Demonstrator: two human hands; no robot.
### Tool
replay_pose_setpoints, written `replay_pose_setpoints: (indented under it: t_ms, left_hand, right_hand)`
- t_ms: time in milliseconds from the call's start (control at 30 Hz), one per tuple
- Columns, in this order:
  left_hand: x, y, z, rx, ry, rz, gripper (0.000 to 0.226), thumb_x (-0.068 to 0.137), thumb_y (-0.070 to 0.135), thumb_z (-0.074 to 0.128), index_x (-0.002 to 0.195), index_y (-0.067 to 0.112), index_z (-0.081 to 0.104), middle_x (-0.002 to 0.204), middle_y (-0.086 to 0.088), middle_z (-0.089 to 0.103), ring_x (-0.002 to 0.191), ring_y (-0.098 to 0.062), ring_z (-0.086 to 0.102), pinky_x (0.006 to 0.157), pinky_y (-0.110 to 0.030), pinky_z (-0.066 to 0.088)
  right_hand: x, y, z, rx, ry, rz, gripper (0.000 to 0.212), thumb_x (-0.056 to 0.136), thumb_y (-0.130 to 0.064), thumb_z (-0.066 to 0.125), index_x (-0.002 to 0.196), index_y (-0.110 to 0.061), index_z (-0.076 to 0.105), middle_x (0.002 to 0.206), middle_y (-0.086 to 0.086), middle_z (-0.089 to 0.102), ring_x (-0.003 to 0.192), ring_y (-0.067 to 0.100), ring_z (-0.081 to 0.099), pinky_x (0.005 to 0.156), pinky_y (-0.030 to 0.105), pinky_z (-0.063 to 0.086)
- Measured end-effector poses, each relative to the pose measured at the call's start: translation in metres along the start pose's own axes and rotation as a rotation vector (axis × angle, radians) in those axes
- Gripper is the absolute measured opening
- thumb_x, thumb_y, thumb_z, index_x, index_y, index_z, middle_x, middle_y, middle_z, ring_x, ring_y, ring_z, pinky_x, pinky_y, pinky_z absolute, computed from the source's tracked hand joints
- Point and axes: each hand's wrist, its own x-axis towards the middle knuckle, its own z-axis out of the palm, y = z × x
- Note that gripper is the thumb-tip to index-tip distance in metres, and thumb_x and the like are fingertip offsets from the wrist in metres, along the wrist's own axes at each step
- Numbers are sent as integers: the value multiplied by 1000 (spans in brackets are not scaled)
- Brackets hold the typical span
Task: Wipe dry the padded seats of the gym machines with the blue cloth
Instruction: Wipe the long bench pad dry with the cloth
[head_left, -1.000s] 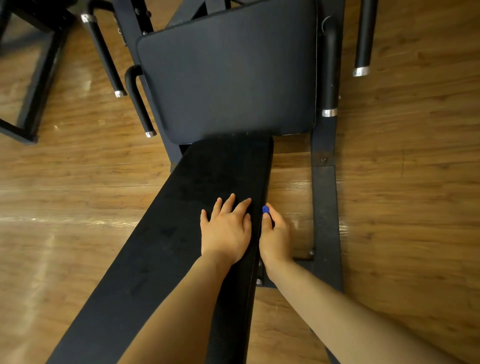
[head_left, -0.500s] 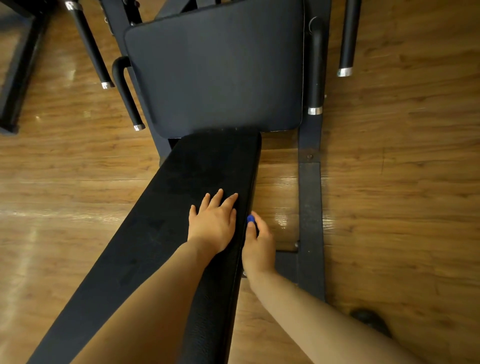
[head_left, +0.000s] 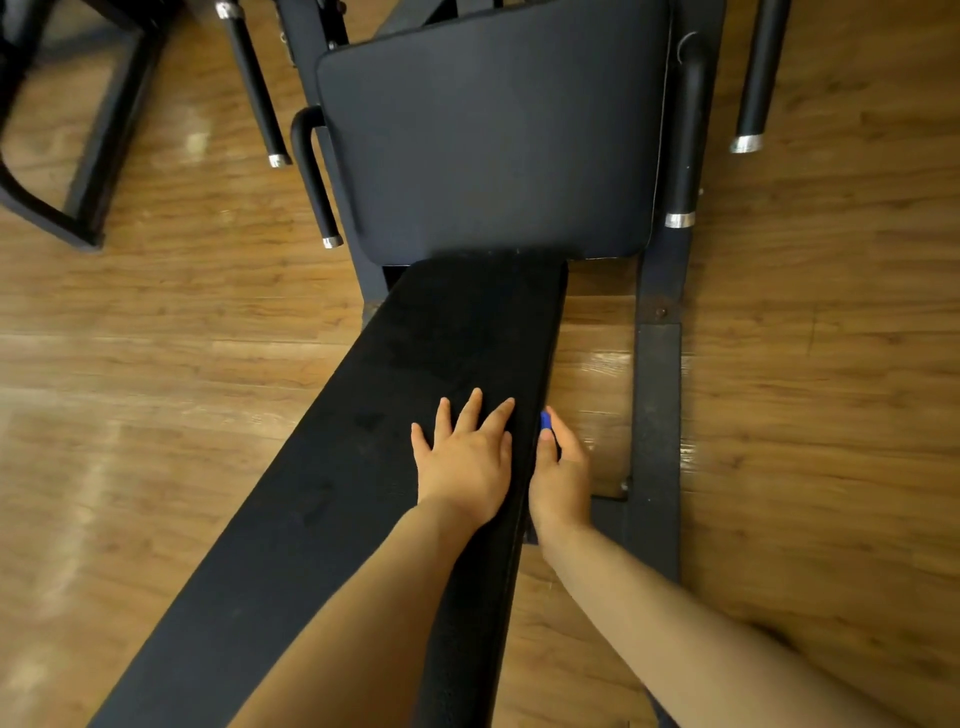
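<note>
The left hand (head_left: 465, 462) lies flat, fingers spread, on the bench (head_left: 332, 499), while the right hand's (head_left: 561, 478) curled fingers bunch the soft, light blue cloth (head_left: 545, 420) against the bench's right edge.

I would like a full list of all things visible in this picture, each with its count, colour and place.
long padded seat: one, black, runs from bottom left up to the centre
square back pad: one, dark navy-black, top centre
handle bars: four seen, black with silver ends, beside the square back pad
machine frame: one, black metal, on the floor at right
other frame: one, black, top left
wooden floor: brown, all around
blue cloth: one, only a small tip shows, at the seat's right edge
left hand: flat on the seat
right hand: grips the blue cloth against the seat's side
</note>
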Motion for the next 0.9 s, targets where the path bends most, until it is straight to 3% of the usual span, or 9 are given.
replay_pose_setpoints:
  t_ms: [200, 333, 500, 700, 900]
  left_hand:
    - [-19, 4, 1, -6, 19, -28, 48, 106, 40, 21, 153, 44, 12, 164, 6, 2, 150, -26, -8, 119, -56, -4]
    - [-36, 4, 7, 56, 86, -141, 48, 104, 47, 17, 152, 48, 11, 164, 7, 4, 150, -31, -6, 114, -61, -11]
    - [-34, 2, 12, -59, 141, -152, 46, 104, 44, 22, 149, 49, 21, 163, 8, 11, 150, -31, -2, 117, -61, -1]
    - [-32, -2, 13, -69, 171, -143, 45, 103, 43, 25, 148, 49, 26, 163, 7, 15, 150, -31, 0, 117, -61, -1]
    - [-34, 0, 11, -61, 136, -124, 46, 104, 43, 23, 150, 47, 22, 163, 5, 12, 150, -32, -3, 117, -62, -2]
  right_hand:
    - [-47, 18, -12, -19, -66, -46, 38, 105, -23, 39, 141, -29, 47, 137, -13, 46, 120, -4, 40, 92, 10, 32]
    - [-50, 17, -15, -13, -72, -40, 37, 105, -22, 39, 140, -26, 48, 140, -10, 46, 119, -3, 40, 98, 17, 32]
    - [-27, 14, -15, -10, -19, -27, 37, 104, -22, 40, 140, -25, 50, 140, -6, 49, 125, 7, 46, 107, 29, 39]
    - [0, -3, -18, 31, 26, -16, 35, 104, -23, 42, 138, -22, 53, 138, -5, 53, 128, 12, 48, 107, 35, 43]
    - [-17, 5, -2, 69, 32, -39, 34, 104, -24, 42, 136, -22, 55, 136, -3, 54, 120, 7, 49, 99, 23, 42]
